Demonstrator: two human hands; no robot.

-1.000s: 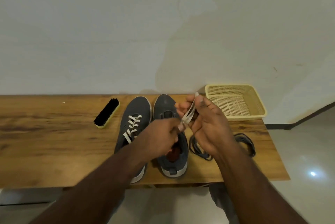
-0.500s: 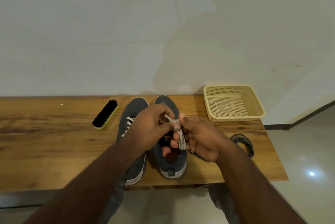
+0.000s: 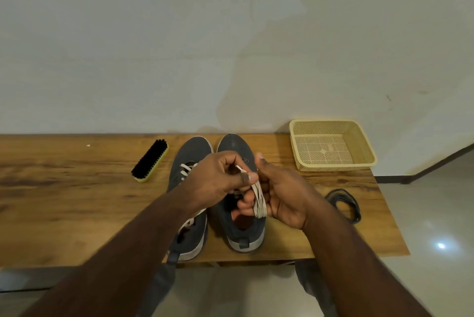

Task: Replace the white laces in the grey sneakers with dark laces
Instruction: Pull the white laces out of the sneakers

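The wooden table (image 3: pixel 64 201) runs along the wall in front of me. On it my two grey sneakers stand side by side, toes to the wall: the left sneaker (image 3: pixel 191 152) has its white laces (image 3: pixel 185 170) threaded in, the right sneaker (image 3: pixel 234 144) shows bare eyelets. A yellow basket (image 3: pixel 364 152) sits at the far right corner, a shoe brush (image 3: pixel 150 160) lies to the left of the shoes. The dark laces (image 3: pixel 345 203) lie coiled on the table by my right wrist. Above the right sneaker my right hand (image 3: pixel 279 196) grips the bundled white lace (image 3: pixel 259 201), wound round its fingers. My left hand (image 3: pixel 220 175) pinches that lace's free end between thumb and forefinger.
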